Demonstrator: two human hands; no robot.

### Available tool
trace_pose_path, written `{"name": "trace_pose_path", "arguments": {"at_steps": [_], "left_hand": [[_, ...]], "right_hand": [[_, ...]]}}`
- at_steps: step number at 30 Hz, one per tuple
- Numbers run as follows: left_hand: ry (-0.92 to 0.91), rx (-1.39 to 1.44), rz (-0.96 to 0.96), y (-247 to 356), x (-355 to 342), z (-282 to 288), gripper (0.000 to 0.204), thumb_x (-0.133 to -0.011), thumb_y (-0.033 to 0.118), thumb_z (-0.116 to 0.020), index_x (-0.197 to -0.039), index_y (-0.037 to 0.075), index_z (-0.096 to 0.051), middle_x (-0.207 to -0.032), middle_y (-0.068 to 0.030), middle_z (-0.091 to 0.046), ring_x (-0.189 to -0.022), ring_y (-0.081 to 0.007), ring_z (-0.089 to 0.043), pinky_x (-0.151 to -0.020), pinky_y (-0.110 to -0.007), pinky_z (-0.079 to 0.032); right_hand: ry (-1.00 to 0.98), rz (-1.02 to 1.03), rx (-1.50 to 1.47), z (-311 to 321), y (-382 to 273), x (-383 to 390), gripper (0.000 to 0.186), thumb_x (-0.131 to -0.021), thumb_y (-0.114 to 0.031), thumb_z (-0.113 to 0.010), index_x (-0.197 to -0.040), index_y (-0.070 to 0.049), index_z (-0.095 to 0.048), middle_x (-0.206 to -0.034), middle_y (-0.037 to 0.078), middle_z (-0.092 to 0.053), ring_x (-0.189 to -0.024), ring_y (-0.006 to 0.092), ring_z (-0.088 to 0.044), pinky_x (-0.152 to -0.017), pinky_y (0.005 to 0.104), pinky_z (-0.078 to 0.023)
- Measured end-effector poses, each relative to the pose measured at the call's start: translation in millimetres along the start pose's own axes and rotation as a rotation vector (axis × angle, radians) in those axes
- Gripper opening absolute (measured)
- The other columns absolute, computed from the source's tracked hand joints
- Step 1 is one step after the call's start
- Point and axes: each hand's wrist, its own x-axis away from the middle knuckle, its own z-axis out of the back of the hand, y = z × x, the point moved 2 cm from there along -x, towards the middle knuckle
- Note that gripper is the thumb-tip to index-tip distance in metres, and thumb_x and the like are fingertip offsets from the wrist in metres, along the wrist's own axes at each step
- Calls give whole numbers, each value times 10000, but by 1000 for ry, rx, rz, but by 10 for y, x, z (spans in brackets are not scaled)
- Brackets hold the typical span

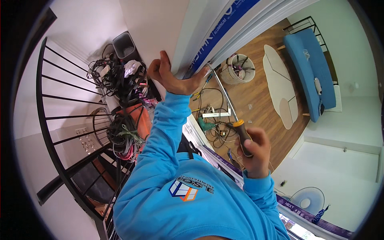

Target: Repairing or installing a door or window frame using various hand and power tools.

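My left hand point(176, 80) is spread against the lower end of a white metal frame point(182, 52) that carries a strip of blue printed film point(222, 34). Its fingers and thumb reach apart on either side of the frame's near edge. In my right hand point(259, 154) is a long screwdriver point(241, 132) with a dark handle and a yellow collar. Its thin shaft runs up and away to the frame, and the tip ends close beside my left fingertips. Whether the tip sits in a screw is too small to tell.
Below are a white bucket point(223, 76) of tools, a green power drill point(206, 125) and loose cables on the wooden floor point(260, 114). A black railing point(74, 98), heaped cables point(116, 76) and a grey bin point(127, 50) stand left. A blue sofa point(302, 72) is far right.
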Motion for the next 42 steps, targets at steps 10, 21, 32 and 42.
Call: {"name": "trace_pose_path", "arguments": {"at_steps": [10,21,32,42], "left_hand": [[-29,6,7,89,-18,41,1104,-537,476,-871,-1365,1,-316,-1081,-153,-302,-987,-280,-350,-775,-408,-384],[-83,-6,47,78,-7,46,1125,-531,450,-884,-1383,14,-292,-1085,-168,-299,-1011,-283,-333,-781,-389,-388],[-67,17,33,118,-53,83,1136,-540,445,-889,-1380,-12,-276,-1078,-161,-299,-995,-266,-339,-751,-374,-378],[-36,33,57,67,28,-4,1141,-538,542,-858,-1358,-29,-306,-1087,-158,-289,-1008,-277,-337,-785,-402,-394]], "right_hand": [[76,-195,-185,-171,5,85,237,-873,-83,-526,-1107,-57,-553,-914,167,-617,-582,227,-561,-504,292,-483],[122,816,1392,-375,-432,109,250,-714,-9,-684,-956,-59,-647,-880,148,-612,-663,264,-615,-522,299,-492],[37,-470,-296,-36,-304,-68,417,-842,-124,-602,-1241,-75,-489,-963,180,-586,-674,239,-612,-483,288,-489],[101,392,673,-178,-407,60,408,-707,5,-683,-1095,-76,-586,-999,163,-605,-712,255,-619,-620,310,-518]]}}
